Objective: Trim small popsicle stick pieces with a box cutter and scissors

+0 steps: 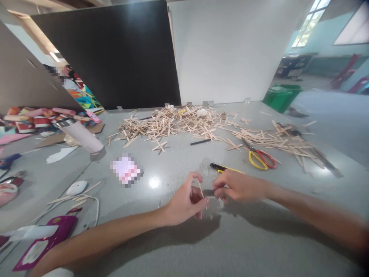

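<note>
A thin wooden craft stick (201,189) is pinched on edge between the thumb and fingers of my left hand (184,200), above the grey table. Just to the right, my right hand (230,186) is closed on a small dark flat strip (209,192). Its left end points at the stick; I cannot tell what kind of strip it is or whether the two touch. Right behind my right hand lies a black and yellow utility knife (217,167). Scissors (262,159) with one yellow and one red handle rest farther right.
A big pile of wooden sticks (173,125), some crossed in pairs, spreads at the back before upright black (115,54) and white panels (225,54). More sticks (271,138) lie right. At left are a pale tumbler (82,136), a white mouse (77,187) and a purple glue gun (62,227).
</note>
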`<act>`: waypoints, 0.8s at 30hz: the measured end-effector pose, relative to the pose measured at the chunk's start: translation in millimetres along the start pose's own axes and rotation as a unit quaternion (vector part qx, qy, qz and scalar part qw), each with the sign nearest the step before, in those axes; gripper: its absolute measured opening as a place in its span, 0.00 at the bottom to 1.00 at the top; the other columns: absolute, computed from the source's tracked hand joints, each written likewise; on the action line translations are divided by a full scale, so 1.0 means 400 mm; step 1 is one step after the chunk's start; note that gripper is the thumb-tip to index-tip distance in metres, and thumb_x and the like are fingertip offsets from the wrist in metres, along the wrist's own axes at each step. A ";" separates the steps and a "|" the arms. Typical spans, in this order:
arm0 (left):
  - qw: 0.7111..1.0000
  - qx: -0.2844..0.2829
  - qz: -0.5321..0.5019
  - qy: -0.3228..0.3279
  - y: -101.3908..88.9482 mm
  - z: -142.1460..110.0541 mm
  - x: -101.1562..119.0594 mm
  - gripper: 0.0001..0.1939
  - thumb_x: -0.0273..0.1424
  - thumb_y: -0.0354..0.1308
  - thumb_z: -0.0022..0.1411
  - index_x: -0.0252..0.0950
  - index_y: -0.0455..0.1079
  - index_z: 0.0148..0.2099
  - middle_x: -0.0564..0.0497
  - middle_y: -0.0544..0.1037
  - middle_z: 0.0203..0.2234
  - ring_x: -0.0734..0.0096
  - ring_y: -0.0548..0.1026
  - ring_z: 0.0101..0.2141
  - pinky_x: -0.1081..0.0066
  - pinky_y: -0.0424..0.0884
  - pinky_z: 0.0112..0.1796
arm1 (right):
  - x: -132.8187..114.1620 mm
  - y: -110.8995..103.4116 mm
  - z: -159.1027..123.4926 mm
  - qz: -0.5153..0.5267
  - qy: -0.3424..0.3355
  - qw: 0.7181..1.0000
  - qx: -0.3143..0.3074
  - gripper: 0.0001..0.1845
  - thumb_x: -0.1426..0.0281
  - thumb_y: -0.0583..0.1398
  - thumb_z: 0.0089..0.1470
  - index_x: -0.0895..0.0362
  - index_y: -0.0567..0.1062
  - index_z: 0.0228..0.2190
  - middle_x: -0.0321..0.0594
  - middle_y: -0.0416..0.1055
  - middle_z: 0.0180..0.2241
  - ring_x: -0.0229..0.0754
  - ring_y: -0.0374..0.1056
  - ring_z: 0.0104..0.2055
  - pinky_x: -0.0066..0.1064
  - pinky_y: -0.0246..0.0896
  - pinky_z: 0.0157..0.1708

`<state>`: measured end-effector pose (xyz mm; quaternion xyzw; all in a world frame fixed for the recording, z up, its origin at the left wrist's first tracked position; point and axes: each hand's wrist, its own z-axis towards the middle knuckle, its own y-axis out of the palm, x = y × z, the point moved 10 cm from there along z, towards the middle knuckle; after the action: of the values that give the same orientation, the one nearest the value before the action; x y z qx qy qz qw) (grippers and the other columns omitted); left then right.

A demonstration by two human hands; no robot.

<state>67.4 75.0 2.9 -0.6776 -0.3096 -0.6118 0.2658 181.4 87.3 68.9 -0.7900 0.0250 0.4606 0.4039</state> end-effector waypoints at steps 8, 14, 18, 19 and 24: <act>0.999 0.034 0.037 0.010 0.001 -0.015 0.006 0.24 0.43 0.64 0.76 0.45 0.47 0.51 0.56 0.82 0.32 0.79 0.68 0.21 0.80 0.65 0.23 | -0.018 -0.011 -0.007 -0.031 -0.024 0.999 0.004 0.14 0.77 0.59 0.61 0.55 0.77 0.25 0.33 0.76 0.25 0.38 0.67 0.29 0.30 0.58 0.37; 0.998 0.051 0.001 0.033 -0.004 -0.026 0.021 0.22 0.44 0.60 0.79 0.46 0.46 0.49 0.56 0.82 0.33 0.82 0.63 0.19 0.80 0.61 0.21 | -0.028 -0.018 -0.023 -0.048 -0.001 0.999 0.024 0.15 0.74 0.60 0.66 0.55 0.76 0.25 0.35 0.77 0.27 0.40 0.69 0.33 0.30 0.59 0.40; 1.000 0.000 0.008 0.011 0.025 -0.027 0.014 0.24 0.45 0.62 0.77 0.45 0.47 0.50 0.57 0.81 0.31 0.82 0.64 0.18 0.81 0.59 0.20 | -0.036 -0.015 -0.037 -0.065 -0.007 0.998 -0.008 0.15 0.75 0.59 0.65 0.55 0.77 0.26 0.34 0.76 0.27 0.39 0.69 0.32 0.30 0.60 0.42; 1.000 -0.011 0.010 0.009 0.033 -0.028 0.014 0.24 0.45 0.63 0.77 0.45 0.47 0.51 0.57 0.81 0.31 0.82 0.64 0.18 0.80 0.59 0.20 | -0.037 -0.013 -0.039 -0.067 -0.008 0.998 -0.019 0.15 0.75 0.59 0.65 0.54 0.77 0.26 0.34 0.76 0.26 0.39 0.69 0.32 0.30 0.60 0.42; 0.999 -0.041 -0.012 -0.004 0.045 -0.024 0.025 0.25 0.47 0.64 0.76 0.46 0.48 0.52 0.58 0.81 0.32 0.83 0.64 0.16 0.80 0.61 0.19 | -0.045 -0.016 -0.044 -0.063 -0.003 0.998 -0.019 0.16 0.73 0.59 0.66 0.53 0.77 0.25 0.34 0.75 0.26 0.40 0.68 0.31 0.31 0.60 0.40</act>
<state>75.0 56.7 14.2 -0.6867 -0.2940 -0.6242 0.2289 185.9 74.1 90.8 -0.7962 -0.0344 0.4369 0.4171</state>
